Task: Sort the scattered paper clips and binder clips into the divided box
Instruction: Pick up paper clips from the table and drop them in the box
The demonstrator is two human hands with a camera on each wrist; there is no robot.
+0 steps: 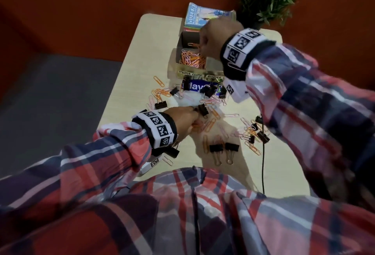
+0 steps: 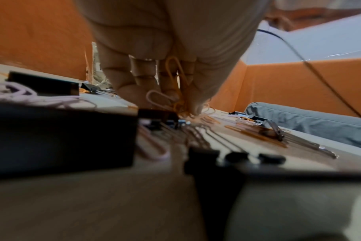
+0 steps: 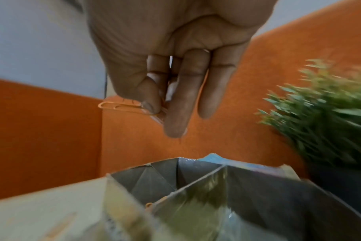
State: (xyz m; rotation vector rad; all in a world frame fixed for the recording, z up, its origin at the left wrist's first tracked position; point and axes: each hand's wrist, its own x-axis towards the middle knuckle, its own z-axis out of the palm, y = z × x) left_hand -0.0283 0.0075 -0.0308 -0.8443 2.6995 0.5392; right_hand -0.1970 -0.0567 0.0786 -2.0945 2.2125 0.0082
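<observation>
Orange paper clip (image 3: 122, 106) pinched in right hand (image 3: 171, 68) above divided box (image 3: 196, 187).

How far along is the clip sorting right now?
Partway. Done: a heap of paper clips lies in the box section labelled for them. In hand: the right hand pinches an orange clip above the box; the left hand gathers more. Left: many paper clips and black binder clips on the table.

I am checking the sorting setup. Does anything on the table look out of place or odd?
Yes. A blue packet lies flat before the divided box, with binder clips and paper clips scattered on top of it. It belongs to neither compartment. The right hand pinches an orange paper clip.
</observation>
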